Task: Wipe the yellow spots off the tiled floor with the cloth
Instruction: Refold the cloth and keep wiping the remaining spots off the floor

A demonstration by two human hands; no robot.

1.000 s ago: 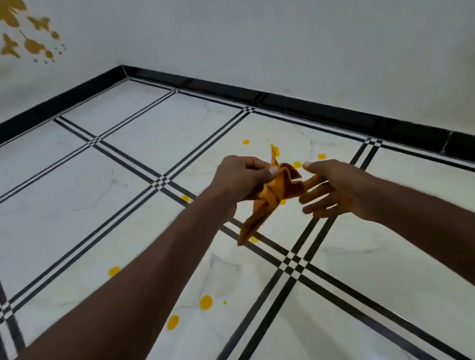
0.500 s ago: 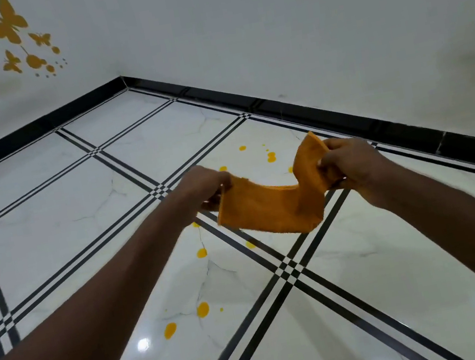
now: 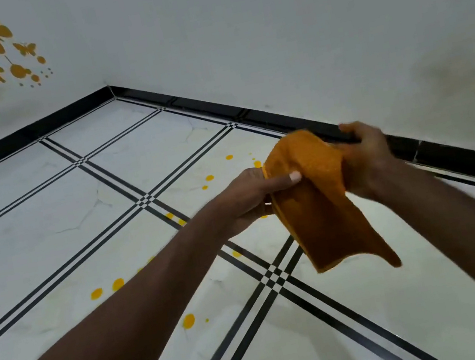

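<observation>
An orange cloth (image 3: 320,206) hangs folded in the air between both hands, well above the floor. My left hand (image 3: 251,196) pinches its left edge, thumb on top. My right hand (image 3: 365,157) grips its upper right part. The white tiled floor (image 3: 45,213) with black striped joints carries several yellow spots: a pair (image 3: 108,289) left of my left forearm, one larger spot (image 3: 188,320) below it, and a scatter (image 3: 209,177) beyond my left hand near the wall. Some spots are hidden behind my arms and the cloth.
White walls meet in a corner at the back, with a black skirting board (image 3: 250,114) along their base. Yellow butterfly stickers (image 3: 0,47) sit on the left wall. The skirting runs close behind my right hand.
The cloth was stretched flat between my hands; now my hands have come together and it hangs folded. The view has tilted so the spots sit lower in frame.
</observation>
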